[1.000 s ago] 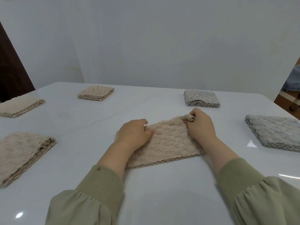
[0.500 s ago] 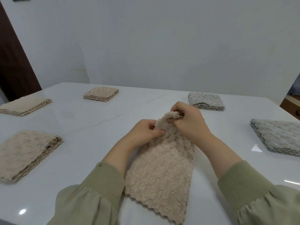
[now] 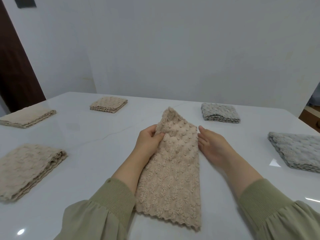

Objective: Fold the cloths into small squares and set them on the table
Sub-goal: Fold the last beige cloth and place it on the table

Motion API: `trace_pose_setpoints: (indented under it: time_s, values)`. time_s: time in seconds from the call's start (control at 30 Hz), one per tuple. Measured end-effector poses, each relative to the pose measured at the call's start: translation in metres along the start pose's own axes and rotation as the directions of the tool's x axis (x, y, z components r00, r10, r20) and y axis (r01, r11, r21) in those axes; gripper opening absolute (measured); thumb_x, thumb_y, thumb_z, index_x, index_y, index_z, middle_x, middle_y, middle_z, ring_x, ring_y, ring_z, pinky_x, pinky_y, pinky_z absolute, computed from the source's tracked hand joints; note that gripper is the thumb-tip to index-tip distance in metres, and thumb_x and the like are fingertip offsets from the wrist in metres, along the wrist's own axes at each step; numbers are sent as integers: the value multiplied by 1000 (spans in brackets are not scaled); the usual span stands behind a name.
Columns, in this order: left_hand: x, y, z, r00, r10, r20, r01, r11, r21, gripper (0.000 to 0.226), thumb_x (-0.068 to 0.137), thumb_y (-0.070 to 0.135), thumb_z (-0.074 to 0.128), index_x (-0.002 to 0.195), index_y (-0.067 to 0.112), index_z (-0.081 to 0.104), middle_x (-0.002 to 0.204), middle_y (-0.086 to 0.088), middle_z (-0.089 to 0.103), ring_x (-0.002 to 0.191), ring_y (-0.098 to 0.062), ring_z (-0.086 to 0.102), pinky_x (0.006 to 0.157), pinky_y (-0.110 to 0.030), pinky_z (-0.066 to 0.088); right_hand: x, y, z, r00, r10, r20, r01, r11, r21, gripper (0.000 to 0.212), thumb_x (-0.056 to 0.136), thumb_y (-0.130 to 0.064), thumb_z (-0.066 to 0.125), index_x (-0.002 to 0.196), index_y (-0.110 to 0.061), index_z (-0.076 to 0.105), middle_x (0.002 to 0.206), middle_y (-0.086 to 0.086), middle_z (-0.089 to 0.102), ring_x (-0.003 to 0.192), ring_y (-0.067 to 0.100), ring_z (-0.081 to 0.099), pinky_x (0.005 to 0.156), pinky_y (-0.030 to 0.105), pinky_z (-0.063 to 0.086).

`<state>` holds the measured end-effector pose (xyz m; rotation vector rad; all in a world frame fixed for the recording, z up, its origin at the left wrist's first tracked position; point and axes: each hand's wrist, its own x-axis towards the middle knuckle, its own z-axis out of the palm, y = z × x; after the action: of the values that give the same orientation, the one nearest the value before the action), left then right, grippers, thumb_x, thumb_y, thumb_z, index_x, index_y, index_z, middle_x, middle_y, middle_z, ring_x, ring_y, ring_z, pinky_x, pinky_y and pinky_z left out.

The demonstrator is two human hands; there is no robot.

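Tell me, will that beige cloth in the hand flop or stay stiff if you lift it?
Probably floppy: where the left hand pinches the cloth, it bends and sags instead of staying flat. Likely light, since one pinch holds that end up. Its fluffy surface is probably easy to grip.

The white, shiny table (image 3: 90, 146) carries six cloths. On its left part lie three folded ones: the near beige cloth (image 3: 26, 170), the edge beige cloth (image 3: 27, 116) and, farther back, the small beige square (image 3: 109, 104). On the right lie the far grey cloth (image 3: 220, 114) and the near grey cloth (image 3: 297, 149). In the middle the long beige cloth (image 3: 169, 184) lies lengthwise, its far end raised.
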<state>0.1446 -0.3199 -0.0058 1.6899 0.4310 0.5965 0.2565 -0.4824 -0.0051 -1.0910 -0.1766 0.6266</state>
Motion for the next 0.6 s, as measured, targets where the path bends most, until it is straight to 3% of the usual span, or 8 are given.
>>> trace_pose_setpoints:
  time_s: [0.07, 0.13, 0.2, 0.3, 0.4, 0.5, 0.6]
  values:
    - [0, 0, 0, 1000, 14, 7, -13, 998, -61, 26, 90, 2, 55, 86, 25, 67, 86, -4, 70, 77, -16, 67, 74, -32, 55, -1, 0, 5, 991, 91, 100, -90, 996, -10, 34, 95, -25, 50, 117, 1, 55, 116, 18, 63, 97, 22, 68, 75, 29, 55]
    - [-1, 2, 0, 1000, 11, 10, -10, 993, -116, 27, 90, 0, 54, 88, 24, 67, 80, 3, 71, 71, -9, 68, 65, -23, 55, 0, 2, 4, 978, 171, 123, -164, 984, -64, 34, 95, -25, 51, 117, 0, 58, 117, 17, 64, 105, 28, 63, 81, 36, 54]
    - [1, 2, -1, 1000, -11, -17, 9, 995, -94, 22, 90, 1, 55, 87, 19, 68, 76, 3, 69, 67, -10, 67, 60, -20, 52, 1, 1, 4, 976, 184, 116, -166, 975, -150, 38, 91, -17, 56, 116, 11, 55, 112, 20, 64, 96, 30, 65, 78, 37, 57]
    - [3, -2, -3, 997, -41, -71, 45, 997, 64, 9, 86, 10, 60, 84, 4, 67, 72, -8, 64, 65, -21, 61, 60, -29, 49, 2, 5, 4, 996, 76, 48, -60, 961, -271, 29, 85, -3, 63, 109, 13, 59, 88, 19, 67, 69, 25, 66, 61, 30, 58]
    - [5, -2, -5, 996, -2, -91, 14, 990, 137, 24, 78, 21, 67, 76, -2, 62, 66, -6, 52, 59, -17, 46, 59, -26, 37, 4, 2, 3, 991, -106, -79, 63, 902, -428, 14, 83, -3, 66, 94, 7, 66, 72, 13, 66, 47, 17, 59, 38, 19, 44]
    - [4, 8, -6, 976, 162, -147, -86, 901, 425, 8, 78, 26, 71, 76, 18, 70, 69, 6, 50, 63, -10, 45, 61, -24, 33, 5, -5, 1, 969, -241, -64, 166, 817, -552, 25, 82, -8, 70, 94, 13, 65, 68, 10, 61, 44, 5, 52, 40, 13, 38]
    - [2, 14, -8, 977, 139, -161, -71, 927, 369, 12, 78, 23, 72, 68, 28, 69, 54, 4, 50, 51, -11, 43, 53, -24, 33, 3, -13, 1, 952, -306, -15, 219, 714, -665, 31, 81, -13, 72, 90, 16, 65, 57, 5, 51, 34, 0, 37, 39, 8, 28]
